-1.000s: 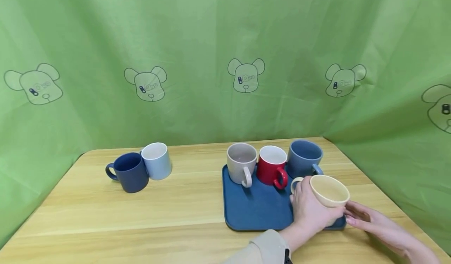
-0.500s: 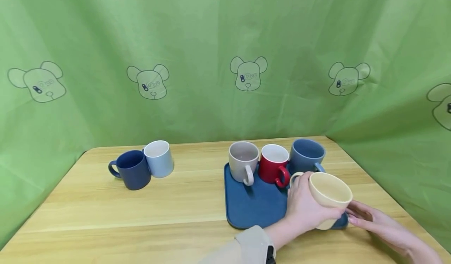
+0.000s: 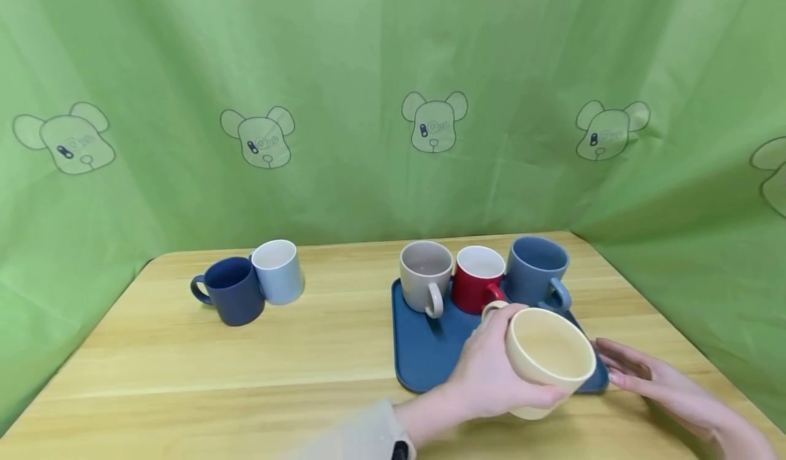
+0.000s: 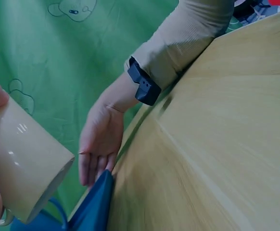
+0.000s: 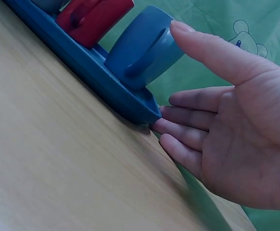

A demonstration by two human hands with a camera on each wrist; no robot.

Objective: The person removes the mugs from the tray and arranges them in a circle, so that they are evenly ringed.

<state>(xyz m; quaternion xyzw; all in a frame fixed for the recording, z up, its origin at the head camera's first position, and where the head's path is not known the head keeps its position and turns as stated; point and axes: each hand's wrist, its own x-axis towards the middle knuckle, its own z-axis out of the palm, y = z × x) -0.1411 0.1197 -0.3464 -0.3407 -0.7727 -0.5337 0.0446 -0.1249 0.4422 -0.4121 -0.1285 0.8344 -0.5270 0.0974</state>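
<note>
Your left hand (image 3: 491, 371) grips the cream mug (image 3: 548, 361), fingers curled round its wall; the mug is tilted, mouth toward you, lifted above the near right part of the blue tray (image 3: 424, 351). Your right hand (image 3: 651, 381) lies flat and relaxed on the tabletop (image 3: 245, 371), fingertips (image 5: 166, 126) touching the tray's near right corner.

Three mugs stand in a row along the tray's far edge: a grey mug (image 3: 425, 276), a red mug (image 3: 477, 279) and a blue mug (image 3: 536, 272), handles turned toward you. The blue one stands just behind the cream mug, close to it. Well apart, on the left of the tabletop, a navy mug (image 3: 230, 291) and a pale mug (image 3: 278, 271) stand touching.

The mugs look matte and smooth; the cream one is rounder, widening toward the rim. The tray is a thin rounded rectangle with a low raised lip. The tabletop is pale wood with straight grain.

The tray's near left part lies bare, and wide bare wood runs between the tray and the two left mugs. Green cloth (image 3: 368, 71) with printed bear heads hangs close behind and along the right edge of the tabletop.
</note>
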